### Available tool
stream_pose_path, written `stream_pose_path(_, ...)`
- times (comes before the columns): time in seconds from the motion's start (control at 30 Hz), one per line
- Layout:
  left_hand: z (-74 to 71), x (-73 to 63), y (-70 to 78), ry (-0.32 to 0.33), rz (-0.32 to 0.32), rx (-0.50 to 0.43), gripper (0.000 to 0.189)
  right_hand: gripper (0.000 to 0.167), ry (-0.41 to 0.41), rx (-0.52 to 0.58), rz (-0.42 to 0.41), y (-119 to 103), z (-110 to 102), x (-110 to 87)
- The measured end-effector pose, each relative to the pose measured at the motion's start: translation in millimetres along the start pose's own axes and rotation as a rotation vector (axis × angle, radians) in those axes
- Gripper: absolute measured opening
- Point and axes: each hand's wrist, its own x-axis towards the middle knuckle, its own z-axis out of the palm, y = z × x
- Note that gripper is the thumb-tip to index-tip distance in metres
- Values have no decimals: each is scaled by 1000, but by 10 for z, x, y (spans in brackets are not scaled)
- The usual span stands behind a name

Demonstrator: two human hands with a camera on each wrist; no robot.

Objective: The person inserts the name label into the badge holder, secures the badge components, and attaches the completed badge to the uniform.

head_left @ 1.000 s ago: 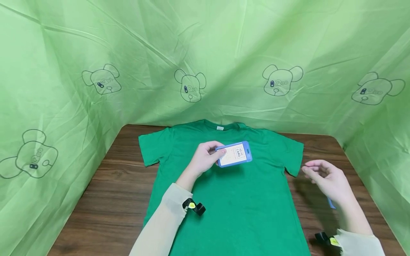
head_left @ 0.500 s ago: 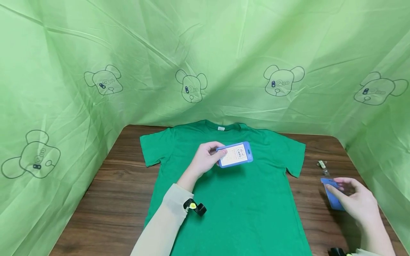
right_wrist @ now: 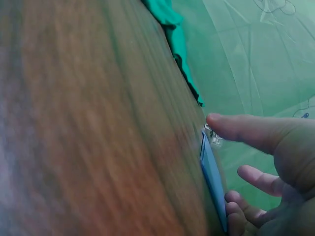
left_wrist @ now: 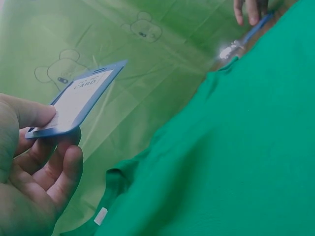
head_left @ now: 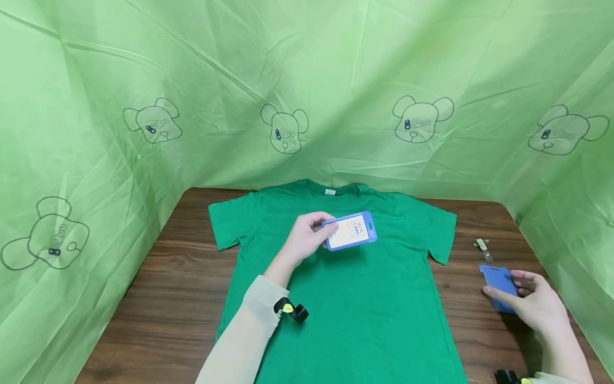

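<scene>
My left hand pinches a blue-framed ID card holder by one end, thumb on the white card face. The slotted end of the holder points right, over the chest of a green T-shirt. At the table's right side, a flat blue cover panel with a slot lies on the wood. My right hand is spread over this panel, thumb reaching across it and fingertips near its right edge. In the right wrist view the thumb is extended above the thin blue panel, the other fingers loosely bent beside it.
A small metal clip with a clear strap lies just beyond the blue panel. The shirt is spread flat on the brown wooden table, collar at the far edge. Green curtains with bear-head outlines enclose the back and both sides.
My right hand has moved right and nearer to me, from beside the shirt's sleeve to the blue panel, uncovering the clip. Its fingers have since spread wider. My left hand stays nearly still.
</scene>
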Motion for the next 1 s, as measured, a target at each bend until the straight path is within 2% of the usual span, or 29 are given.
stream_pose_path(0.27,6,0,19,-3,-10,-6,17,91,-4,-12,-27,58,16,-2)
stream_pose_path(0.57,14,-9,29,-6,-9,-9,17,72,17,26,-151,-22,81,17)
stream_pose_path(0.77,20,-9,20,-7,0,-15,17,73,-66,-43,-190,-131,77,61)
stream_pose_path(1.0,28,-12,16,-8,6,-16,16,76,-151,-40,-194,-223,59,128)
